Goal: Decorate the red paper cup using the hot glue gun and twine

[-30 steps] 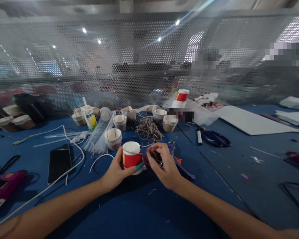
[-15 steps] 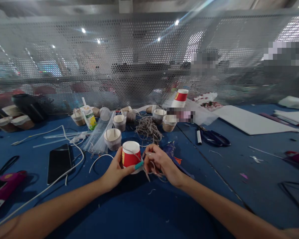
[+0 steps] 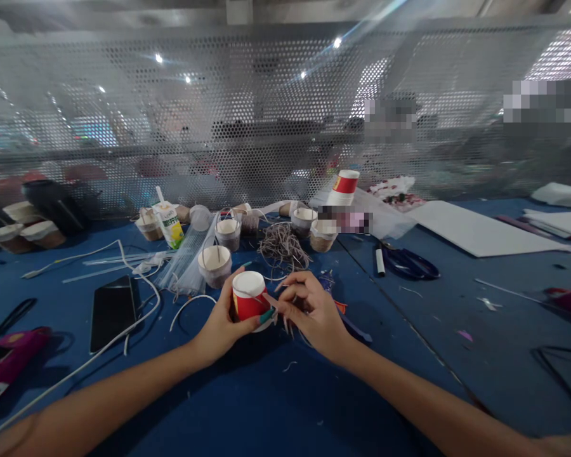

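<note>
My left hand (image 3: 223,324) is wrapped round a red and white paper cup (image 3: 250,307), its thumb along the lower front. The cup looks upside down, narrow white end up. A thin grey cord (image 3: 249,293) runs round its upper part toward the right. My right hand (image 3: 309,311) is at the cup's right side, thumb and fingertips pinched on the cord; the long thumbnail reaches the cup wall. Its other fingers are curled, and loose cord beneath them is partly hidden. Just behind stands a small cord-wrapped cup basket (image 3: 215,266) with a handle.
A tangle of grey cord (image 3: 284,246) lies behind my hands among several small baskets. To the left are a phone (image 3: 114,313), a white cable and a purple glue gun (image 3: 14,358). Scissors (image 3: 413,263) and a white board (image 3: 485,228) lie to the right.
My right hand has shifted its grip, its thumb moving up and left against the cup with the cord. The cup has tilted slightly in my left hand, which stays in place.
</note>
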Tool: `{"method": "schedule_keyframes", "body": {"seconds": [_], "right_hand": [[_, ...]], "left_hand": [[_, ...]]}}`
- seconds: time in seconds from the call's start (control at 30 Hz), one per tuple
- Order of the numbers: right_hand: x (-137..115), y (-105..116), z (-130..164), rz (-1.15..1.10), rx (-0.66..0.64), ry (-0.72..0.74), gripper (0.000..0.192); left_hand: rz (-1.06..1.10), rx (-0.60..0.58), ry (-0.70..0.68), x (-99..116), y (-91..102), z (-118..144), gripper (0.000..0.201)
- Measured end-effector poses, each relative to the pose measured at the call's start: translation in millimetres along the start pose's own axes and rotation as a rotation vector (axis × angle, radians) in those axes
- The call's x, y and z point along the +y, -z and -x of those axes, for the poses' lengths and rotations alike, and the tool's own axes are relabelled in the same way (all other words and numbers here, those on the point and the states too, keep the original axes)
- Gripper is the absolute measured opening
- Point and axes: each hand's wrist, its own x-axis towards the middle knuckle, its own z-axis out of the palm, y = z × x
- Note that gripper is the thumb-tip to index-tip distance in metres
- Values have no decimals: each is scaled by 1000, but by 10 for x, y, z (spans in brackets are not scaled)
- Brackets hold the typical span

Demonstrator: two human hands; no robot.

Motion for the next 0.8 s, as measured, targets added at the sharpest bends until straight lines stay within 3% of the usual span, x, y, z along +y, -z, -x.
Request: {"method": "schedule_keyframes", "body": {"seconds": [0.23,0.43,0.57,0.7,0.8], "right_hand": [[78,-18,11,-7,69,-6,29],[112,-21,15,94,53,28,24],[41,23,42,293,32,80,26],[-41,53,37,635,4,242,30],[-48,52,12,714,-48,320,37]], "left_hand": [[-49,36,-31,9,-12,-16,105],[-91,34,-4,-10,10,-7,83],[-72,26,-6,-9,12,-11,77],[-66,33,9,4,0,-14,75],[-99,46,10,6,1,-12,73]]}}
